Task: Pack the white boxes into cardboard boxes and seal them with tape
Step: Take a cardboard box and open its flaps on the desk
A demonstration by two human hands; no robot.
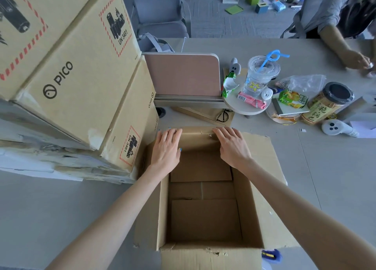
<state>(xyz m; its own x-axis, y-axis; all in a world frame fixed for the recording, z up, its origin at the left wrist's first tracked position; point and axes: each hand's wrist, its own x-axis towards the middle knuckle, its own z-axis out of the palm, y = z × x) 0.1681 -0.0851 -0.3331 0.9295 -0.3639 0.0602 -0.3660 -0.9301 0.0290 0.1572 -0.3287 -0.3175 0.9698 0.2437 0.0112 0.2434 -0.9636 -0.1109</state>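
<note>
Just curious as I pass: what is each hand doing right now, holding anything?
Left hand: open, flat on the far flap of the cardboard box, holding nothing.
Right hand: open, flat on the same flap.

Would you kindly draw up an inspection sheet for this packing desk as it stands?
Surface: grey desk.
Job's things: open cardboard box, no white boxes inside; PICO cartons stacked left; no tape identified.
Clutter: cup with blue straw, snack jar, glasses.
Grippers: left hand and right hand flat on the box's far flap.
Cables: nothing seen.
Surroundings: office chair, another person far right.
</note>
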